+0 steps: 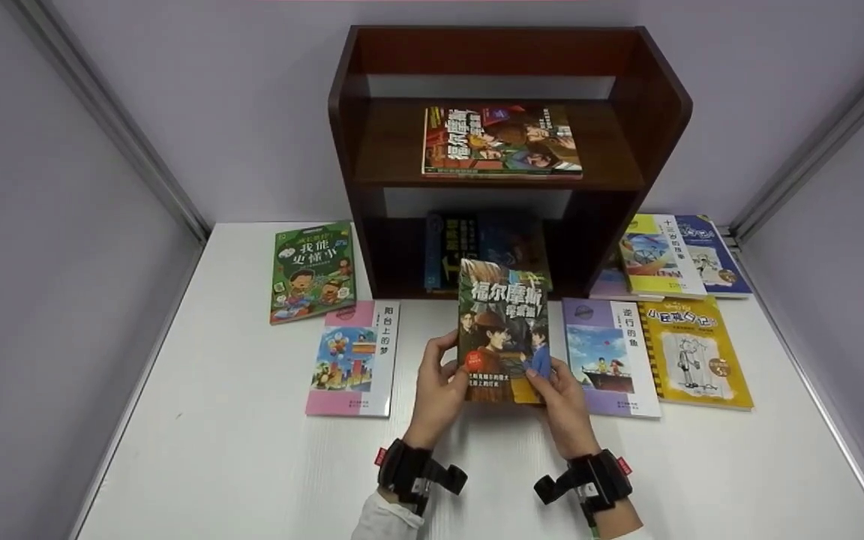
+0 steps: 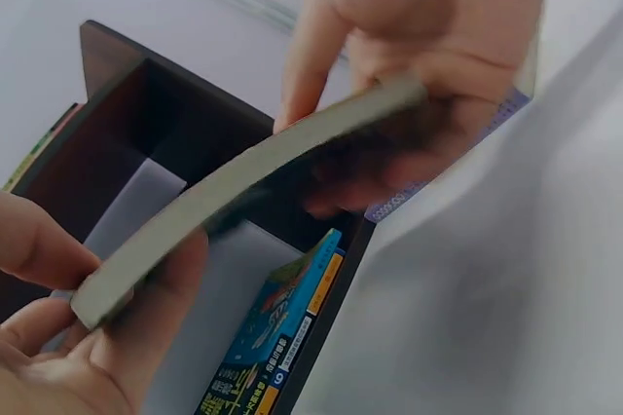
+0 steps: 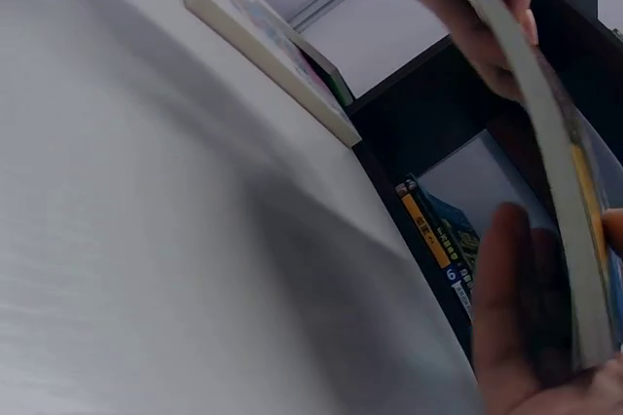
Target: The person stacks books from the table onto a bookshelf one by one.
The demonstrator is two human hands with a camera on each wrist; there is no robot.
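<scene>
1. The left hand point(image 1: 438, 386) and the right hand point(image 1: 563, 405) each grip a lower corner of a dark-covered paperback with two illustrated figures point(image 1: 503, 341), thumbs on the cover and fingers behind.
2. The paperback is raised above the white table point(image 1: 252, 465), tilted up, just in front of the dark brown wooden two-tier shelf point(image 1: 649, 112).
3. A blue book point(image 1: 451, 247) lies in the lower compartment; a similar dark book point(image 1: 503, 142) lies on the upper tier.
4. A pink-edged book point(image 1: 357, 360) lies to the left, a lilac-edged one point(image 1: 612, 360) to the right.
</scene>
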